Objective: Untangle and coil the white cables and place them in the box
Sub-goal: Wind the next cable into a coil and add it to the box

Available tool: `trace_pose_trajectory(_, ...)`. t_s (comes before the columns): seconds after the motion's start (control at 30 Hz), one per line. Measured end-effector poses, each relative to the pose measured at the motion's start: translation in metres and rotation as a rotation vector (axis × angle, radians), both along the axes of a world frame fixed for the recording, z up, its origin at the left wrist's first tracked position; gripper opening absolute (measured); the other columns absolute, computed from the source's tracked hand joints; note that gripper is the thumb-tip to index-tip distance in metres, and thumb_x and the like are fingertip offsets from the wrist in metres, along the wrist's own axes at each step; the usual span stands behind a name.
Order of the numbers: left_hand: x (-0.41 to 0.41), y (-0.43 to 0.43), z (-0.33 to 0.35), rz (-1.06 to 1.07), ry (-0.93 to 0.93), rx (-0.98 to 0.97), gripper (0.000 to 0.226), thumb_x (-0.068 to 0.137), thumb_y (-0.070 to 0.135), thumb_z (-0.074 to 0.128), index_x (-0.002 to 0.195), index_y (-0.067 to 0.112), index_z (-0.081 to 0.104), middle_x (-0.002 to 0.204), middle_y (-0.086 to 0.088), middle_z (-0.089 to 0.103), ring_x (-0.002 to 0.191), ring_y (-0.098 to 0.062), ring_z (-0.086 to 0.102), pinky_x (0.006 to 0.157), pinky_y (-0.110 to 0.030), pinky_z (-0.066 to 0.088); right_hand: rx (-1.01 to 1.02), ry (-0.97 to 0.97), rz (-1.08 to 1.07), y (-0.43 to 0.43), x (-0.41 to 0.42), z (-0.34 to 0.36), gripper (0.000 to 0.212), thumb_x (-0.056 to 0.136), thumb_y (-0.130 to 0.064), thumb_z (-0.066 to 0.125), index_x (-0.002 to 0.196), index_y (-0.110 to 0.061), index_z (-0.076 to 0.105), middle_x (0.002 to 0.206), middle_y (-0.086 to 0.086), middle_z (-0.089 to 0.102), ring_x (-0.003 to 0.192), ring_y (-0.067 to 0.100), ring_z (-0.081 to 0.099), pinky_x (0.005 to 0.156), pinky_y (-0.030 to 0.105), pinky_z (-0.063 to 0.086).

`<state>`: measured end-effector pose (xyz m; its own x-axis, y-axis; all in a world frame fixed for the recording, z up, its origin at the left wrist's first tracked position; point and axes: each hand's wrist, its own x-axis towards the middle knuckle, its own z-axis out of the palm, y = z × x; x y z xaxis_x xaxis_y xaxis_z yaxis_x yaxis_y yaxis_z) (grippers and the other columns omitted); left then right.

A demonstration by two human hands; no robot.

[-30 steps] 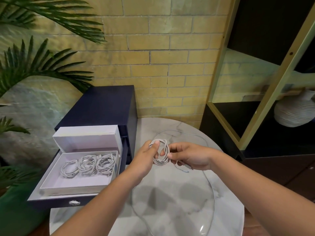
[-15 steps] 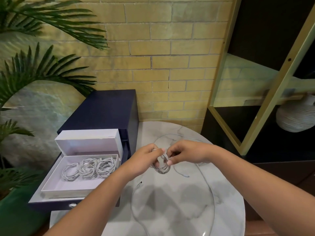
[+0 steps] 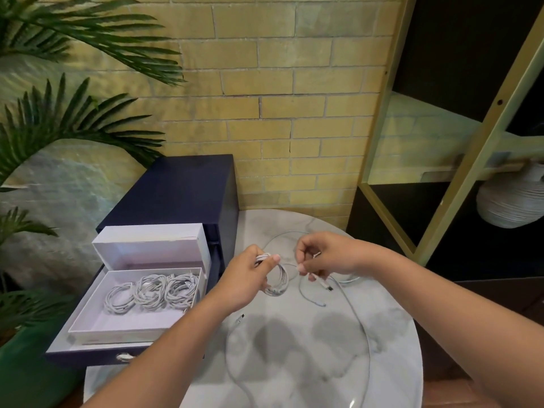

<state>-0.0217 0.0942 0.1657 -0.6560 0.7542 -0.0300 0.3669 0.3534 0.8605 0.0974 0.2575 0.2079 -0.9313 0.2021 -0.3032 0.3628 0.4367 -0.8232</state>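
Above the bench point(image 3: 294, 348), the left hand point(image 3: 250, 278) closes its grip round the white coil point(image 3: 285, 279), and the right hand point(image 3: 323, 257) pinches its loose tail point(image 3: 325, 285). Wrap the tail snugly before carrying the coil left to the box point(image 3: 97, 322).

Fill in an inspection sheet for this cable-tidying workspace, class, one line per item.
Surface: round marble table.
Job's things: white box in the open drawer, three coils inside; lid propped behind.
Clutter: nothing seen.
Hands: left hand grips a partly wound coil; right hand pinches its tail.
Cables: loose cable sprawls in wide loops over the table.
Surroundings: navy cabinet, palm plant, brick wall, shelf with a vase.
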Motion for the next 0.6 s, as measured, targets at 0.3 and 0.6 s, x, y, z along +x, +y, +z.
trace_pose_trajectory(0.3, 0.013, 0.010, -0.003, 0.113, -0.164, 0.132, 0.029, 0.098, 0.039, 0.048, 0.087, 0.013, 0.054, 0.072, 0.000, 0.065, 0.072, -0.015, 0.061, 0.080, -0.044, 0.053, -0.026, 0.200, -0.083, -0.017, 0.003, -0.021, 0.007, 0.085, -0.006, 0.070, 0.092, -0.008, 0.070, 0.077, 0.005, 0.066, 0.068, 0.007, 0.060, 0.067, 0.021, 0.050)
trace_pose_trajectory(0.6, 0.008, 0.018, -0.009, 0.095, -0.477, 0.118, 0.022, 0.096, 0.035, 0.053, 0.096, 0.013, 0.055, 0.090, -0.002, 0.064, 0.082, -0.018, 0.064, 0.082, -0.035, 0.053, 0.162, 0.377, -0.228, -0.025, -0.002, -0.042, 0.006, 0.085, -0.015, 0.070, 0.084, -0.012, 0.065, 0.098, 0.002, 0.055, 0.081, 0.018, 0.065, 0.075, 0.025, 0.055)
